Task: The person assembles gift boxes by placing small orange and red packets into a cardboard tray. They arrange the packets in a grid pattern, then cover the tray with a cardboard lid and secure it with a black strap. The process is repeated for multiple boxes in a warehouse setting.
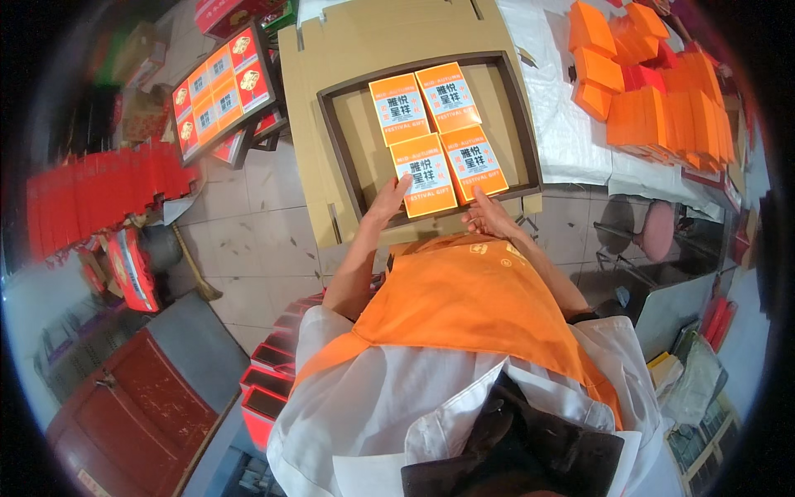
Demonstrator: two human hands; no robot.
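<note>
Four small orange gift boxes with pale blue panels sit two by two in a shallow brown tray [349, 137]. My left hand [387, 202] is at the outer edge of the near left gift box [431, 189], its thumb on the top and its other fingers mostly hidden. By the front edge of the near right gift box [476, 160] is my right hand [490, 215]. Its thumb reaches over the tray's front rim to the box, while the other fingers are loosely bent and apart. Behind them lie the far left box [400, 108] and the far right box [449, 98].
Flat brown cardboard [310, 178] lies under the tray. At left, another filled tray [219, 95] rests on a stack beside red bags [108, 195]. Orange boxes [662, 116] are heaped on a white cover at right. A pink stool [658, 230] stands beyond.
</note>
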